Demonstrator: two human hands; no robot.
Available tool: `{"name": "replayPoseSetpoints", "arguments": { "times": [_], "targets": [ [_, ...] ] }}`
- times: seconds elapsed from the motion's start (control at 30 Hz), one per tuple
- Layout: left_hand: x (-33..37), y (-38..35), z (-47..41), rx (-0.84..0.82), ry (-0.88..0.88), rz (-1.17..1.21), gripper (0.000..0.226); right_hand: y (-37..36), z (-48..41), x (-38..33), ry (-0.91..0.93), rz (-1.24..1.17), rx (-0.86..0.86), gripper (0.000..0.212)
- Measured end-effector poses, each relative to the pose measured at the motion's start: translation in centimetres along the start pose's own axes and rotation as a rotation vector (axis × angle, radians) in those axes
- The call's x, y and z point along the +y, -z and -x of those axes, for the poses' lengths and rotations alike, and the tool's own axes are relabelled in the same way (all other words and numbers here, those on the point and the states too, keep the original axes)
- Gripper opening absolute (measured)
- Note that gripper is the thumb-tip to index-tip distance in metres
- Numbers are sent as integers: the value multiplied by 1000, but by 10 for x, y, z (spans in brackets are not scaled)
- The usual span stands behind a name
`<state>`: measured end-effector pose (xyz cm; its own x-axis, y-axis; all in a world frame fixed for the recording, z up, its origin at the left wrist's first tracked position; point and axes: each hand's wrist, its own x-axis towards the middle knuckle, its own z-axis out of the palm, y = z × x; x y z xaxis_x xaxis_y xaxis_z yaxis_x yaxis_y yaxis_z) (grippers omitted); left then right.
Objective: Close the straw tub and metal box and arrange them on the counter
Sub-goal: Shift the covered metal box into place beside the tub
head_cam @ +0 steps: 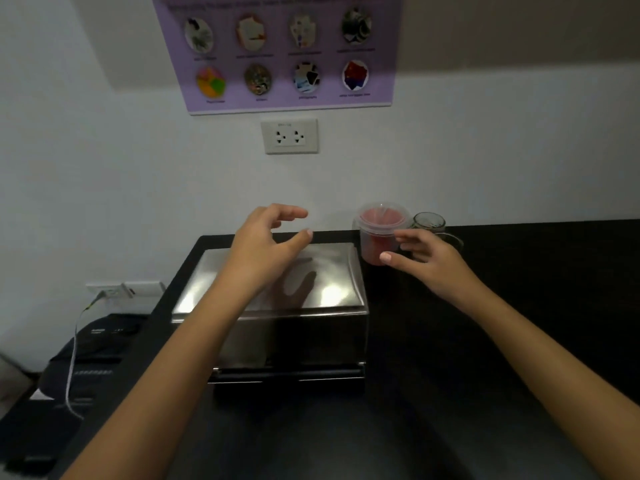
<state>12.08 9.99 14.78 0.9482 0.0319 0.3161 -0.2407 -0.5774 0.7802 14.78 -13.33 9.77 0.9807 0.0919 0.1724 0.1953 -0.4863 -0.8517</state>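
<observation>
A shiny metal box stands on the black counter with its lid down. My left hand hovers above the lid's far part, fingers curled apart and holding nothing. Right of the box's far corner stands a clear plastic tub with red straws inside and a clear lid on top. My right hand is just right of the tub, fingers spread, fingertips close to its side; it grips nothing.
A glass jar stands behind my right hand, close to the tub. A wall socket and a purple poster hang above. To the left, below the counter, lie dark bags and a white cable.
</observation>
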Motion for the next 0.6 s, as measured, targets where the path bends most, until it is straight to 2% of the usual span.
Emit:
{"name": "replayPoseSetpoints", "arguments": {
  "times": [0.2,0.3,0.43,0.6],
  "targets": [
    [-59,53,8,-20,-56,-12,22,-50,18,-33,-41,-92,16,63],
    [-84,69,13,-16,-69,-46,28,-68,32,-35,-109,-100,35,86],
    [-106,79,23,-33,3,1,59,-80,44,-32,-255,-120,30,103],
    [-119,79,42,-178,168,202,113,-88,52,-28,-321,-55,-103,103]
  ]
}}
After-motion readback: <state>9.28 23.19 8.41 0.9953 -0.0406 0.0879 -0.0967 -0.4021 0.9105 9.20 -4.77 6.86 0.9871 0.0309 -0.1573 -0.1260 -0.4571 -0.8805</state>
